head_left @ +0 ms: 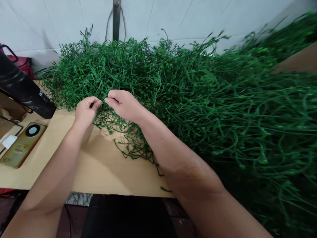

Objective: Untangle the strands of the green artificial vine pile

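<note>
My left hand [86,110] and my right hand [123,104] are close together over the near edge of a big heap of green plastic-looking stems [119,66]. Both have thumb and forefinger pinched, with the fingertips only a short gap apart. Whatever sits between the fingers is too small to make out against the green. Below the hands, a few loose green stems [135,145] lie on the tan cardboard surface [111,175]. My right forearm crosses in front of part of the heap.
A black bottle [24,86] stands tilted-looking at the left. Near it lies a phone [23,143] with a round camera. Behind the heap rises a white tiled wall [69,19] with a metal strip [116,19]. A brown cardboard piece [299,61] shows at the right.
</note>
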Demonstrator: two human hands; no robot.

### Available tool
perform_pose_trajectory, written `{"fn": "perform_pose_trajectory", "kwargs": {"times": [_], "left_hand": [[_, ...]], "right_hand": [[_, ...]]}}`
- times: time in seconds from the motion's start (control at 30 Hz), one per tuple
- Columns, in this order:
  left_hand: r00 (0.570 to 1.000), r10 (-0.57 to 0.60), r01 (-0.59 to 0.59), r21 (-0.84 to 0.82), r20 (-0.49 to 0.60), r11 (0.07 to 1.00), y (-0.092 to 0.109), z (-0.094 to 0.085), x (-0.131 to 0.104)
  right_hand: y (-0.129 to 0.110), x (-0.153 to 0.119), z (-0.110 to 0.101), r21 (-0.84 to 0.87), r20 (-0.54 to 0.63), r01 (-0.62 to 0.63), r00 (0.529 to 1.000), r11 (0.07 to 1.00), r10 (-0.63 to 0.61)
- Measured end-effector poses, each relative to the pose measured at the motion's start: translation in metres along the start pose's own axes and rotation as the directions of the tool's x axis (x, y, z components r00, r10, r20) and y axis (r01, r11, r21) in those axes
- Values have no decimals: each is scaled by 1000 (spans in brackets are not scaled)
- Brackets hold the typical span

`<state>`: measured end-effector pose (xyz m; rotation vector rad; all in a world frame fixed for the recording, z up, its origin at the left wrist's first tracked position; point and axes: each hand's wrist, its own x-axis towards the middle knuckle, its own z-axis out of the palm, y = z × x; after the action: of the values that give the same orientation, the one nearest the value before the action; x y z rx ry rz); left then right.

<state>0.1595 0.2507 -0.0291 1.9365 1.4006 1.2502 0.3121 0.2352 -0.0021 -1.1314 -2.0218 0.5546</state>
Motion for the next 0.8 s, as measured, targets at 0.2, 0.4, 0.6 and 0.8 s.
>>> {"fn": "perform_pose_trajectory", "kwargs": {"times": [0.2,0.4,0.6,0.8], "left_hand": [[979,-172,188,151,-113,970,-36,-11,12],[970,-236,231,-69,-66,970,-26,-19,10],[988,-150,153,-201,31,967,6,-2,1],[991,-132,132,-273,18,953,3,-3,1]], "right_hand": [[-36,-15,-32,233,-16,112,994,966,-111],[-38,-31,-100,842,-392,349,919,412,24],[34,-7,-109,785,-557,616,751,-72,355],[21,7,-63,790,-313,70,901,609,302]]}}
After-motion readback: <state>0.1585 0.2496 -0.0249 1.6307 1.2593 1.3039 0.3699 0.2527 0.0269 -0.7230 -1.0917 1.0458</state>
